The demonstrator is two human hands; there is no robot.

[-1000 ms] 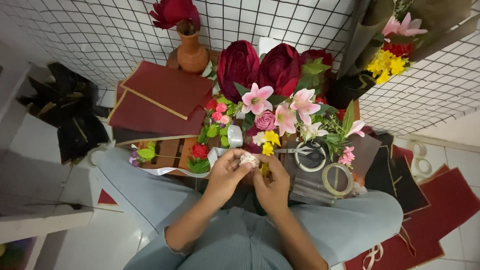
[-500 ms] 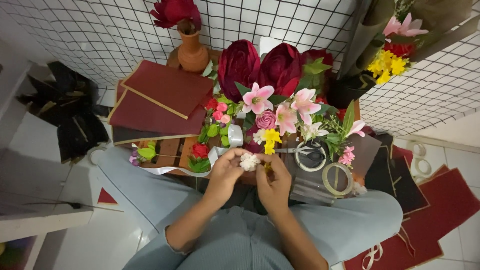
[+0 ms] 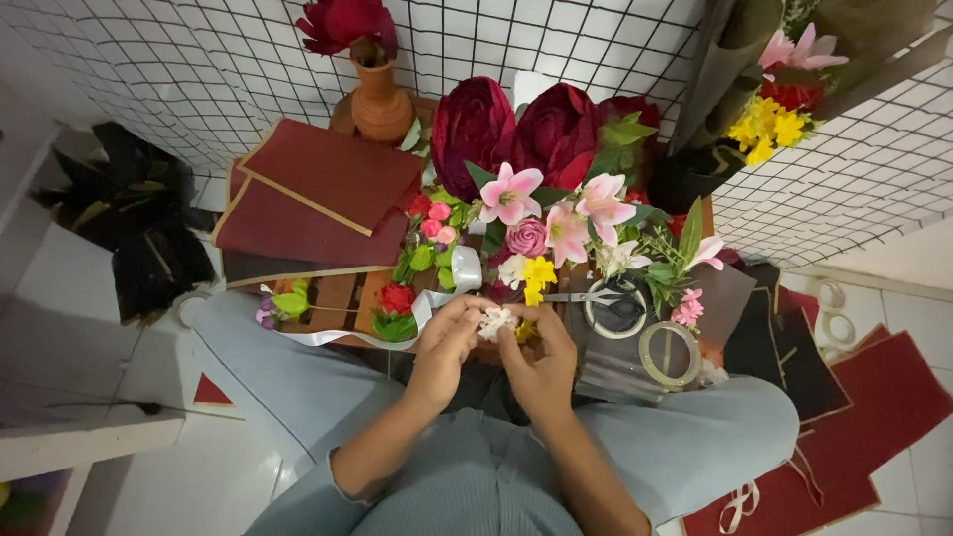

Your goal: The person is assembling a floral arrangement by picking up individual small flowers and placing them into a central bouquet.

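My left hand [image 3: 449, 337] and my right hand [image 3: 539, 349] meet just above my lap, fingertips pinching a small white artificial flower [image 3: 494, 322] between them. A bit of yellow bloom [image 3: 525, 332] shows at my right fingers. Right beyond the hands lies a heap of artificial flowers: pink lilies [image 3: 509, 194], a yellow flower [image 3: 537, 272], a pink rose [image 3: 526, 237] and large dark red blooms [image 3: 470, 124]. A white ribbon [image 3: 437, 293] curls from the heap toward my left hand.
Dark red cardboard sheets [image 3: 328, 174] lie at the left of the heap. A clay vase [image 3: 381, 104] with a red flower stands behind. Scissors [image 3: 606, 298] and tape rolls [image 3: 670, 352] sit at the right. A wire grid wall [image 3: 864, 169] surrounds the spot.
Both hands have kept working the small white flower in place; the fingers shifted slightly. Nothing else moved.
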